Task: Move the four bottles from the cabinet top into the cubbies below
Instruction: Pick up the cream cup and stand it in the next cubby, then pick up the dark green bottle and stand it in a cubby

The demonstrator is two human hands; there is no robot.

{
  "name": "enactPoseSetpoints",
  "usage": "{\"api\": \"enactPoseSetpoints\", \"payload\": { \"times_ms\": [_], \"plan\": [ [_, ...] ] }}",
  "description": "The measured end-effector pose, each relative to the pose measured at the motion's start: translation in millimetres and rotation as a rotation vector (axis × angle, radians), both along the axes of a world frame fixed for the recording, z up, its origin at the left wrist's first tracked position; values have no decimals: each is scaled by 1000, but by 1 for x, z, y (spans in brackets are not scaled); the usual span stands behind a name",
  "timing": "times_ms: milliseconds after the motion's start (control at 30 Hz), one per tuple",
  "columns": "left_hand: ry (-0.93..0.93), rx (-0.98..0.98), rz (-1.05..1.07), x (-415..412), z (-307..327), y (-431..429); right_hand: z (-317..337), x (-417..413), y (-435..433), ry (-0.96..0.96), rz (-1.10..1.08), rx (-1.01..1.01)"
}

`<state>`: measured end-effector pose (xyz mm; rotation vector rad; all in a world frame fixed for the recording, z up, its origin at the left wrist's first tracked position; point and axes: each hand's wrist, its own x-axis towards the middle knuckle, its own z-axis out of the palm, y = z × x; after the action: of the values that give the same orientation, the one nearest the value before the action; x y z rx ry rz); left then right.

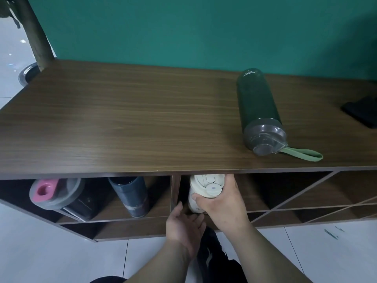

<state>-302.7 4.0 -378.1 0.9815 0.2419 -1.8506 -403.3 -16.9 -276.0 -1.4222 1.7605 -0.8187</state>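
Note:
A dark green bottle (258, 105) with a grey lid and a light green strap lies on its side on the wooden cabinet top (122, 119), at the right. In the cubby below the middle, my right hand (222, 205) grips a cream white bottle (201, 185) just under the top's front edge. My left hand (183, 223) is under that bottle's lower end, fingers apart, touching or nearly touching it. The left cubby holds a black bottle with a grey and pink lid (55, 194) and a dark blue bottle (130, 196), both tilted.
A black flat object (362, 113) lies at the cabinet top's right edge. Cubbies with diagonal dividers (295, 199) are at the right. A teal wall stands behind. A pole on a round base (30, 48) stands at the back left. White tiled floor lies below.

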Motion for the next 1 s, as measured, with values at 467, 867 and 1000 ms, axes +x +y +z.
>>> {"api": "enactPoseSetpoints", "payload": {
  "times_ms": [467, 867, 1000],
  "plan": [
    [-241, -16, -459, -13, 32, 28, 86, -37, 70, 140, -98, -682],
    [-366, -150, -441, 25, 86, 56, 146, -16, -15, 602, -210, -307],
    [-403, -193, -429, 39, 96, 64, 154, -23, 17, 467, -264, -399]
  ]
}}
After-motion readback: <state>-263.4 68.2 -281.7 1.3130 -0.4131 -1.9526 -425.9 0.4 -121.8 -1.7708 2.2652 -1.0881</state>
